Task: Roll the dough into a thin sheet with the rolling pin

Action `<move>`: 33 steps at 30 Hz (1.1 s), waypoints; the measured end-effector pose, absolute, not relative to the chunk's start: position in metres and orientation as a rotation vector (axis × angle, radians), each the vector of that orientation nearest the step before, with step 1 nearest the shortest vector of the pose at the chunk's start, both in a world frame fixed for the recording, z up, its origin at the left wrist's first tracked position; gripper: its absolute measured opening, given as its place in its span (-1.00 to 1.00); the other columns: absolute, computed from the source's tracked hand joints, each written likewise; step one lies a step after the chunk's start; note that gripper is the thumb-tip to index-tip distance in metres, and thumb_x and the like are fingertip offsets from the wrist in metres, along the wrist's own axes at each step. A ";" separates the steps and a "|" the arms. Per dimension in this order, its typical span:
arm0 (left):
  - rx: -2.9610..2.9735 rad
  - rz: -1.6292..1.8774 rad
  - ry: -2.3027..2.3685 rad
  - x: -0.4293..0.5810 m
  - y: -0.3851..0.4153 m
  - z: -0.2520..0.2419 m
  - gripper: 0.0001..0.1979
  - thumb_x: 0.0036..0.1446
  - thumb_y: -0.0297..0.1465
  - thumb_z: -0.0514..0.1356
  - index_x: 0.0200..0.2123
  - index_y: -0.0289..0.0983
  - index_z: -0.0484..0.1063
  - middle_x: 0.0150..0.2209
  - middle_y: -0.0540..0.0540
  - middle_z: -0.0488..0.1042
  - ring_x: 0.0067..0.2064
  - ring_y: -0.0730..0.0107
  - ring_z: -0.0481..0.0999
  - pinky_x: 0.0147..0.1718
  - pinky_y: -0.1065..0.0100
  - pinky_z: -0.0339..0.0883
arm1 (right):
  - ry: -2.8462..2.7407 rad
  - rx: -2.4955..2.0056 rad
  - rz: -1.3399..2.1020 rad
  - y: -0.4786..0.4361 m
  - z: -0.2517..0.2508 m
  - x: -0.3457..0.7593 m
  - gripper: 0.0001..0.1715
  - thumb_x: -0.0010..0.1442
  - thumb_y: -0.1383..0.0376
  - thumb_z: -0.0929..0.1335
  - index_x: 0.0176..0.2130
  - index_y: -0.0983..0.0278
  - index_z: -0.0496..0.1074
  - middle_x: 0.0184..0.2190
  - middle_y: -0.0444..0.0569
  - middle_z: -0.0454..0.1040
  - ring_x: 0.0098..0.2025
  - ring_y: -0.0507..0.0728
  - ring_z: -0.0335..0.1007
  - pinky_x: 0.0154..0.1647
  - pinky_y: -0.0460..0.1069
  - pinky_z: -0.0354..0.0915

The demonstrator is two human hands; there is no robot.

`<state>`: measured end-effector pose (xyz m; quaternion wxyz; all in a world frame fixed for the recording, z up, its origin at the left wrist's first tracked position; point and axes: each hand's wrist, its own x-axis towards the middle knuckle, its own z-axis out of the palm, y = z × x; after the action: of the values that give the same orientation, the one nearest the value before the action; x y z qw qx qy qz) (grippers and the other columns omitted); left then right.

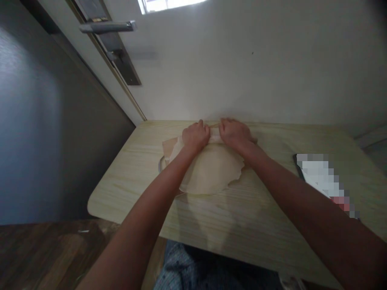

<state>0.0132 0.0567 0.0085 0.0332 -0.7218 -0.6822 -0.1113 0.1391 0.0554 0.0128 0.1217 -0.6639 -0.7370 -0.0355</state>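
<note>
A thin, pale sheet of dough lies spread on the light wooden table, its near edge ragged. My left hand and my right hand sit side by side at the sheet's far edge. Both are closed, fingers curled over a rolled-up strip of the dough between them. A brownish board or paper pokes out under the sheet on the left, with a metal rim showing beside it.
A flat dark device with a blurred screen lies on the table to the right. A white wall stands just behind the table. A door with a metal handle is at the upper left. Wooden floor shows below left.
</note>
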 end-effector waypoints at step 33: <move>-2.268 -0.344 -2.188 0.019 0.125 0.004 -0.59 0.15 -0.35 -0.23 -0.12 -0.36 0.31 -0.16 -0.25 0.35 -0.07 0.20 0.32 -0.15 0.25 0.18 | -2.144 -1.973 0.032 0.094 0.009 0.132 -0.33 0.21 0.12 -0.06 -0.20 0.43 0.40 -0.27 0.20 0.41 -0.22 0.17 0.31 -0.24 0.04 0.14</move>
<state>0.0186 0.1249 0.0036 -0.0141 -0.7153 -0.6902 -0.1084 0.1319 0.0942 0.0095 0.1139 -0.6727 -0.7310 0.0109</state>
